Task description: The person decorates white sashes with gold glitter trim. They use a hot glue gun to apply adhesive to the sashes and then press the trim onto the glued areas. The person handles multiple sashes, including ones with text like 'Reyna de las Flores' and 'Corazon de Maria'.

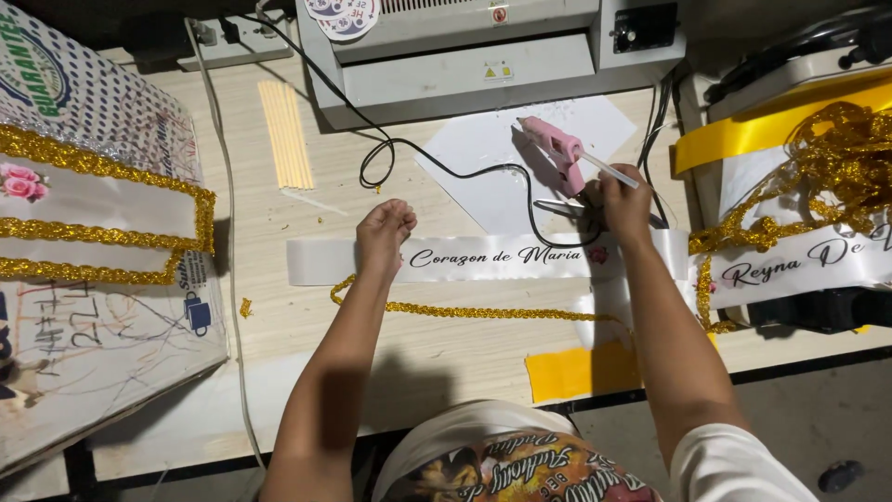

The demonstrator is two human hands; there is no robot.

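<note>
A white satin ribbon (483, 257) with black script lettering lies flat across the wooden table. My left hand (385, 232) presses down on its left part, fingers together. My right hand (621, 206) grips the handle of a pink glue gun (557, 149) just above the ribbon's right part, nozzle pointing up-left, a clear glue stick poking out behind. A gold glitter trim (465, 310) runs along the table below the ribbon. The gun's black cord (437, 163) loops back across a white sheet (492, 158).
A grey laminating machine (465, 56) stands at the back. Yellow glue sticks (286, 135) lie left of it. White sashes edged in gold (93, 218) lie at the left. At the right are more lettered ribbon (799, 260), tangled gold trim (836, 158) and yellow ribbon (771, 130). A yellow piece (567, 372) sits at the front edge.
</note>
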